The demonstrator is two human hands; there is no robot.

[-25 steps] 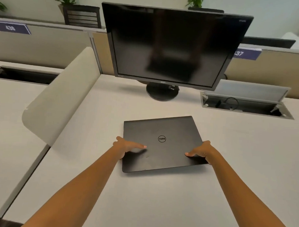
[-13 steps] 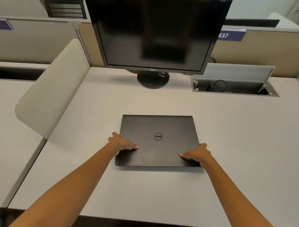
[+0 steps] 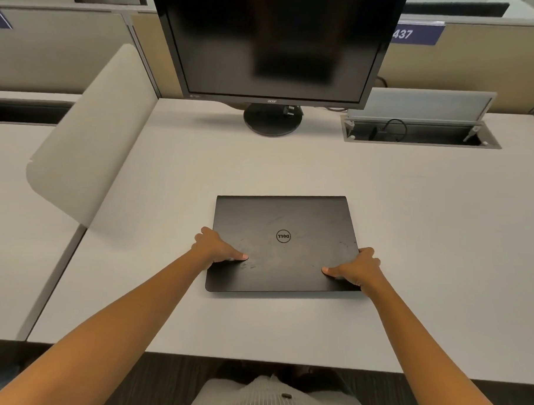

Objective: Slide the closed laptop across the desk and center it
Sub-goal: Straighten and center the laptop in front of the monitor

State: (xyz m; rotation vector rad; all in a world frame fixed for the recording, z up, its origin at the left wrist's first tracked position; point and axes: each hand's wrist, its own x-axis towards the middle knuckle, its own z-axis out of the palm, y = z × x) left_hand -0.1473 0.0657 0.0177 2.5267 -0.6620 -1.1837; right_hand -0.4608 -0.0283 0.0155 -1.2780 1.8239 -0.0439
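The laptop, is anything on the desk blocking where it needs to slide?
Nothing visible does. The closed laptop lies flat on bare desk, with the left hand and right hand gripping its sides. The monitor stand sits well behind it.

The laptop (image 3: 284, 243) was a closed, matte black slab with a round logo at the middle of its smudged lid. It lay flat on the pale desk (image 3: 427, 224), in front of the monitor stand (image 3: 272, 121) and well apart from it, edges almost square to the desk's front edge.
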